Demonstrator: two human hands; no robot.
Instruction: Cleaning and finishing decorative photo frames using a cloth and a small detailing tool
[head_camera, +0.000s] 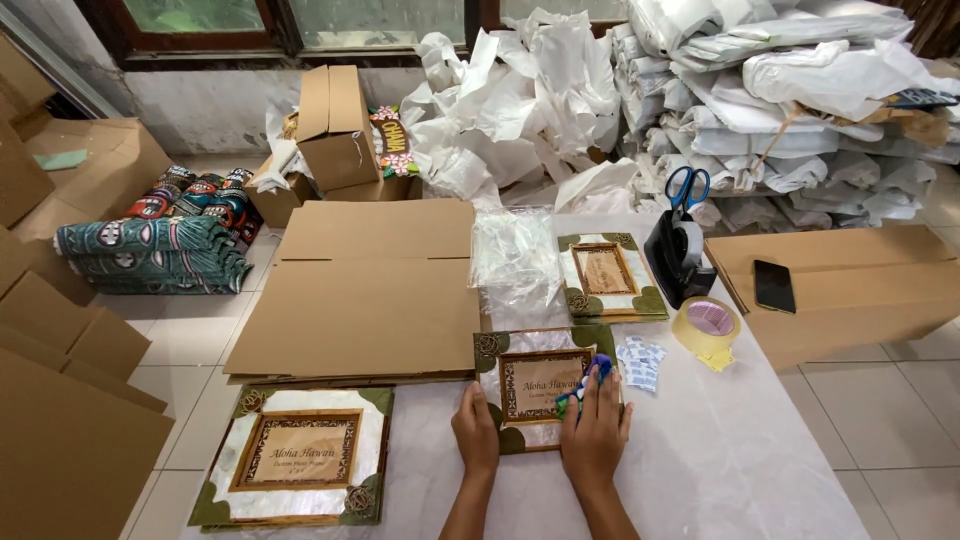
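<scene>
a finished frame (298, 455) lies at the worktop's (740, 470) left edge, flattened cardboard (362, 290) behind it. the left hand (476, 432) presses open and flat on the middle frame (540, 388), pinning its left border; the right hand (596, 430) clutches a blue cloth (588, 382) on the panel. rubbing hard could scratch the pearly inlay or slide the frame toward the sachets (640, 362) (small, white) and tape roll (706, 326).
</scene>
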